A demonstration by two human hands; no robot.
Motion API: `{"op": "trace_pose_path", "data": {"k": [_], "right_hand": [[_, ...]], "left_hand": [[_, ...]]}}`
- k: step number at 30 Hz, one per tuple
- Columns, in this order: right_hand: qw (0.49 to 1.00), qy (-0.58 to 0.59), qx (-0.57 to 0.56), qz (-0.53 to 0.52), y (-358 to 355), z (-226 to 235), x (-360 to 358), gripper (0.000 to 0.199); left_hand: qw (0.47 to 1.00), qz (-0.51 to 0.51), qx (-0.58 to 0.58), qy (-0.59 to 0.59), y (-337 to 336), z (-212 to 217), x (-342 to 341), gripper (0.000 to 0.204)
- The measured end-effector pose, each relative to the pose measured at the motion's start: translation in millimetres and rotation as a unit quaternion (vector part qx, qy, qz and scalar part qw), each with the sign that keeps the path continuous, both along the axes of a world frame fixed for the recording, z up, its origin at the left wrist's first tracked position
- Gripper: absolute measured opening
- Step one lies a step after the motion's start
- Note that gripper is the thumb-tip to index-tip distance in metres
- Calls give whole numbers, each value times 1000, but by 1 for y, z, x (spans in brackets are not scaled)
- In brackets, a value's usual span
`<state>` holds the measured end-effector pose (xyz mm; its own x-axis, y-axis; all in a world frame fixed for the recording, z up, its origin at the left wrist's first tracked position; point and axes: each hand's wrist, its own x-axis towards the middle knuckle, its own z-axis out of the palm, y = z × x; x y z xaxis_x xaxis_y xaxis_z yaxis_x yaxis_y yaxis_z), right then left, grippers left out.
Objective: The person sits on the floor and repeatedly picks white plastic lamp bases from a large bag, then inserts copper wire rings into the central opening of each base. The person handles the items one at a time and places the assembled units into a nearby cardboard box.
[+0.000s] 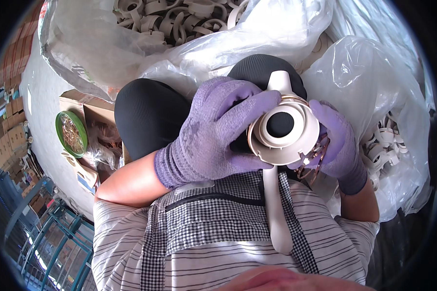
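Observation:
Over my lap, both gloved hands hold a cream plastic collar (279, 154) with a round hole through its middle. A short tab points away from me, and a long curved handle (278, 213) hangs toward my apron. My left hand (213, 126) grips the collar's left side, its fingers over the far rim and its thumb below. Closed against the right side is my right hand (337, 140), with several thin copper-coloured metal rings (315, 162) hanging at its fingers. A gold-coloured band (294, 98) shows around the collar's far edge, partly hidden by my fingers.
Beyond my knees stands a large clear plastic bag (189, 60) of similar cream parts. Another clear bag (393, 87) with cream parts (386, 145) lies at right. To the left are a green bowl (58, 133) of small golden pieces and a cardboard box (99, 109).

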<state>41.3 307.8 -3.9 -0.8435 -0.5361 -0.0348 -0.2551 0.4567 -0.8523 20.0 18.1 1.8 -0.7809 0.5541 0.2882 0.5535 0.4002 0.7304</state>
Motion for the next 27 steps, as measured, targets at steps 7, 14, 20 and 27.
{"op": "trace_pose_path", "data": {"k": [7,14,20,27], "right_hand": [[999,-12,32,-17,-1,-2,-5,97],[991,100,74,42,-4,5,-19,94],[993,81,64,63,-6,4,-27,93],[991,84,52,85,-8,-2,-36,95]], "left_hand": [[997,-18,-38,60,1,1,-11,84],[997,-12,-51,55,0,2,-3,86],[997,-14,-52,60,-1,-4,-3,90],[997,-9,-52,55,-1,-10,-3,95]]}}
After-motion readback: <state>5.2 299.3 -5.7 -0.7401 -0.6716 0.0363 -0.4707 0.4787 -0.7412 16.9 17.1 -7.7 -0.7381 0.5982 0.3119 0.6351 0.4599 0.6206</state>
